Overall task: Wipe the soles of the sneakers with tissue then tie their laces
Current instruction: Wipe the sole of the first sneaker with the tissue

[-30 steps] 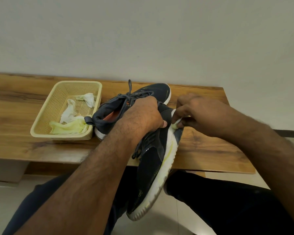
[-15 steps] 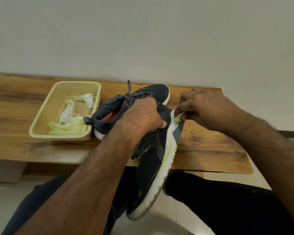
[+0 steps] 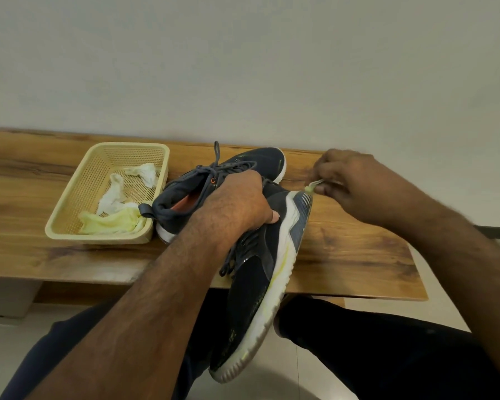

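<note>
Now L hand [image 3: 237, 203] grips sneaker [image 3: 260, 278]; R hand [image 3: 355, 183] pinches tissue [image 3: 312, 188] (prob. touching heel).

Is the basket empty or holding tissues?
Holding tissues: the basket has crumpled white tissues and a yellow-stained tissue inside.

Single head cam, wide-angle, looking forward and down. Close over the wooden bench [image 3: 344, 255]; wall [image 3: 243, 67] fills the far half
</note>
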